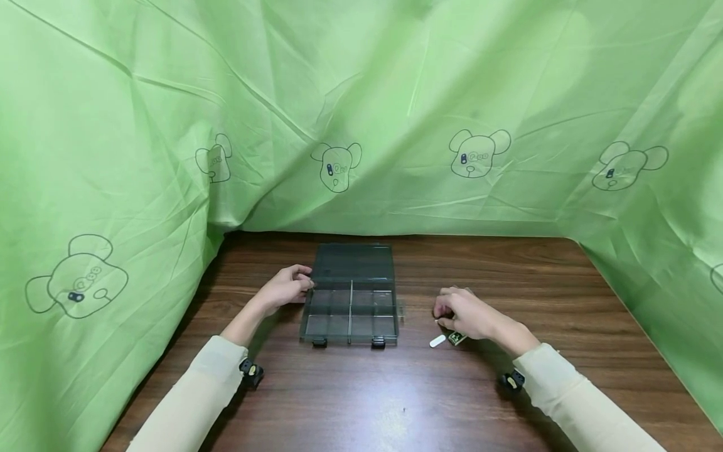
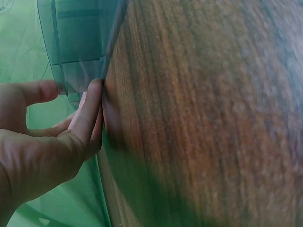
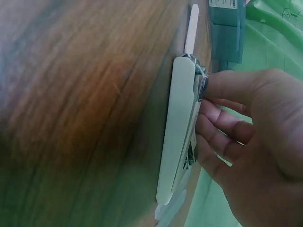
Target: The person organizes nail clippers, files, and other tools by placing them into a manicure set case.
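Observation:
A smoky clear plastic organizer box (image 1: 350, 314) with divided compartments lies on the wooden table, its two dark latches at the near side. My left hand (image 1: 285, 289) holds its left side; in the left wrist view the thumb (image 2: 45, 91) is at one edge and the fingers (image 2: 90, 106) at the edge by the table. To the right of the box, my right hand (image 1: 465, 312) pinches a small metal piece (image 3: 203, 87), mostly hidden by the fingertips. Just in front of that hand lie a pale-sided flat item with a green patterned face (image 1: 456, 339) and a white rounded strip (image 1: 437, 341).
Green cloth (image 1: 395, 201) printed with bear faces hangs behind the table (image 1: 480, 402) and along both sides. A clear tab (image 1: 401, 309) projects from the box's right side. More pale flat pieces (image 3: 173, 205) show beside the pale-sided item in the right wrist view.

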A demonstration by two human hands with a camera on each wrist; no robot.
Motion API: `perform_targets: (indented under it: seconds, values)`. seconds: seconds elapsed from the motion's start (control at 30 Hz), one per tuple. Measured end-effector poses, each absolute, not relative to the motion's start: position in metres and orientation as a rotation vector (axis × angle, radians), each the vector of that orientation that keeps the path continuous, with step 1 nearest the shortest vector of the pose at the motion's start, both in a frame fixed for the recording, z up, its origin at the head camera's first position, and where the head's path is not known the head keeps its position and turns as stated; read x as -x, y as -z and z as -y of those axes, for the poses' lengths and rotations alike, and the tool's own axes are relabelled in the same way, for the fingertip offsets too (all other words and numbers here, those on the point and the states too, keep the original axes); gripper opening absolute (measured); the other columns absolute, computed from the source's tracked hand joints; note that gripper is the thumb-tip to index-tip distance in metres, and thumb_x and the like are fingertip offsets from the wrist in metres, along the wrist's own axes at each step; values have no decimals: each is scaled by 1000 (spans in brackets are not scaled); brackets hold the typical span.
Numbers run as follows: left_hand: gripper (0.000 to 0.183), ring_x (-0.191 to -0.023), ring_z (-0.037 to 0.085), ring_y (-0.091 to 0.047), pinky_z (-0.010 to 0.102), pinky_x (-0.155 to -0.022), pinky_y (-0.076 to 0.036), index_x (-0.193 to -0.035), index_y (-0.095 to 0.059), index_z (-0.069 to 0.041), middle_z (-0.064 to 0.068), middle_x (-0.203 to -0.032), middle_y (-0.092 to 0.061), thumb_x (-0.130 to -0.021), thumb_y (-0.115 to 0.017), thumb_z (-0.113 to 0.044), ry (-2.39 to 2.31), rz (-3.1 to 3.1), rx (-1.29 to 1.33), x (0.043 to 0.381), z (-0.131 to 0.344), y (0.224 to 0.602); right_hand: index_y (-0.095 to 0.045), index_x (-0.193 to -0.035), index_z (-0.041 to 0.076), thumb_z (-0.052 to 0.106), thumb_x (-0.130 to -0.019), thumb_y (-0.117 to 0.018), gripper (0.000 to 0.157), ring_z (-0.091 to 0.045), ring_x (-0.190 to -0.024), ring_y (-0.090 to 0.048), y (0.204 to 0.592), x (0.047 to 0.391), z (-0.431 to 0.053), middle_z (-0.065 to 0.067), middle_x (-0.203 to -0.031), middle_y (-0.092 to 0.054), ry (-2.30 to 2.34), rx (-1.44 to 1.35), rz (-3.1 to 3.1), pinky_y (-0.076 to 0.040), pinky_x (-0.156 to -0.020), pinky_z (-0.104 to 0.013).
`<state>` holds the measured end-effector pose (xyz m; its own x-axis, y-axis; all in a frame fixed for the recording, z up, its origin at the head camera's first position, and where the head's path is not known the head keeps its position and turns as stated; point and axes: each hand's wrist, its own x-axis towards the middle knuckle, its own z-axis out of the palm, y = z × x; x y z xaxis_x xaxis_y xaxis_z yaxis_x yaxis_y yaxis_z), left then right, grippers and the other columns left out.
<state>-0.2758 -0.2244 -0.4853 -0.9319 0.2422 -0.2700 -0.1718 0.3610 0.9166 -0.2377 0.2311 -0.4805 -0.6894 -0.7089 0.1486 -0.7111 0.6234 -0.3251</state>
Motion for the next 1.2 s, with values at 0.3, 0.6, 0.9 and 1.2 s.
perform_targets:
  seconds: [0.3, 0.6, 0.9, 1.2]
  values:
    - [52, -127, 44, -61, 52, -101, -57, -154, -37, 8, 30, -139, -60, -109, -52, -12, -1599, -2256, -81, 274, 223, 482, -69, -90, 14, 0, -84, -81, 20, -9, -77, -61, 484, 242, -230, 7, -85, -64, -660, -1227, 2827, -51, -72, -32]
    - [51, -124, 38, -63, 47, -99, -59, -153, -40, 5, 26, -136, -62, -108, -54, -13, -1586, -2262, -66, 276, 226, 486, -69, -91, 12, -4, -84, -80, 20, -10, -75, -59, 487, 240, -232, 5, -85, -62, -697, -1238, 2817, -50, -67, -25]
    - [51, -123, 37, -63, 46, -97, -60, -153, -41, 6, 25, -135, -63, -108, -55, -13, -1595, -2264, -73, 276, 227, 489, -69, -91, 11, -4, -86, -81, 20, -12, -77, -62, 488, 240, -234, 4, -87, -63, -720, -1237, 2812, -53, -70, -28]
    - [51, -127, 40, -62, 46, -99, -59, -153, -40, 6, 26, -136, -62, -109, -54, -13, -1599, -2263, -87, 276, 227, 490, -67, -92, 11, -6, -87, -80, 21, -7, -77, -58, 492, 239, -234, 6, -86, -60, -759, -1203, 2844, -52, -68, -24]
